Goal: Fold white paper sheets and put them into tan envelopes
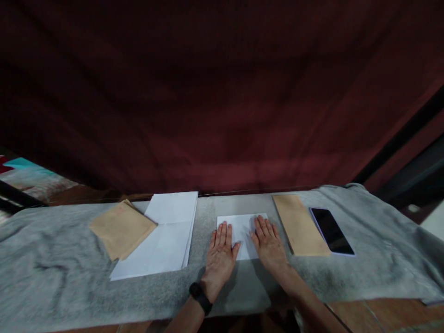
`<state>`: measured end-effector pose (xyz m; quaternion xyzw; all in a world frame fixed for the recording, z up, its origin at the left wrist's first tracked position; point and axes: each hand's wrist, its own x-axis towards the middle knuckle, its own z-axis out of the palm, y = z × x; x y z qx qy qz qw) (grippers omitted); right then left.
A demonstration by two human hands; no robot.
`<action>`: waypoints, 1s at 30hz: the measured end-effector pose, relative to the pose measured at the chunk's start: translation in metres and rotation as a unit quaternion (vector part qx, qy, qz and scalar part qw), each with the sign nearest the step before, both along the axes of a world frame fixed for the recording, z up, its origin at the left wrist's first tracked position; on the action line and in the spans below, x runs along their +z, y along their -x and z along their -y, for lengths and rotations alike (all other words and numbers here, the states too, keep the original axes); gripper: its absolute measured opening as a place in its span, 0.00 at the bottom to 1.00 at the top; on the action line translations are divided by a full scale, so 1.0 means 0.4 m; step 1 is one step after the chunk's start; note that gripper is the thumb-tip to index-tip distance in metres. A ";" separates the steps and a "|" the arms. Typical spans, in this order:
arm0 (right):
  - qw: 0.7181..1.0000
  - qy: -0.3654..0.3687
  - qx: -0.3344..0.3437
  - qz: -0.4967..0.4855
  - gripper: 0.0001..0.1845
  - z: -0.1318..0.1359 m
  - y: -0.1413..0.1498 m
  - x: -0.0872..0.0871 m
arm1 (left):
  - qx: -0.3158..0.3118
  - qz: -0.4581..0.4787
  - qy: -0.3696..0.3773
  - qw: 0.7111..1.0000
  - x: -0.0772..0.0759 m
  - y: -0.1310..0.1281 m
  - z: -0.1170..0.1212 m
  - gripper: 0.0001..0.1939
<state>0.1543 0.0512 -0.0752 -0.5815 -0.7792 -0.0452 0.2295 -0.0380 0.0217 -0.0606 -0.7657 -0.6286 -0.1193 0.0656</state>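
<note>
A small white sheet of paper [244, 231], which looks folded, lies flat in the middle of the grey cloth. On its left side rests my left hand [221, 254], palm down with the fingers stretched out. My right hand [268, 243] lies flat across the right side of the same paper, fingers extended. Both hands hide parts of the sheet's side edges. Left of my hands is a stack of larger white paper sheets [169, 240] with a crease across it. Brown envelopes [121, 229] overlap that stack's left edge. Another brown envelope [301, 226] lies just right of my right hand.
A phone [332, 231] with a pale purple edge touches the right envelope. Everything lies on a grey cloth [374, 268] over a narrow surface. Behind it hangs a dark red curtain [222, 101]. Dark bars [398, 138] stand at the right, and tiled floor [391, 314] shows below.
</note>
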 end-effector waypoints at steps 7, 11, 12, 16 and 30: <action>0.997 0.013 0.082 0.001 0.28 -0.011 0.084 0.009 | -0.001 -0.024 0.018 1.000 0.000 -0.001 -0.005 0.30; 0.999 -0.005 0.053 0.006 0.26 -0.008 0.091 -0.005 | 0.003 -0.023 0.022 0.999 -0.002 0.000 -0.004 0.30; 0.999 -0.009 0.046 0.012 0.26 -0.009 0.088 -0.007 | 0.002 -0.020 0.021 1.000 -0.003 0.001 -0.004 0.31; 0.999 -0.022 0.016 0.047 0.27 -0.017 0.063 -0.011 | -0.002 -0.006 0.017 1.000 -0.008 0.002 -0.001 0.32; 0.994 -0.079 -0.028 0.068 0.31 -0.011 -0.049 -0.039 | -0.012 0.020 0.003 1.000 0.002 0.002 0.006 0.38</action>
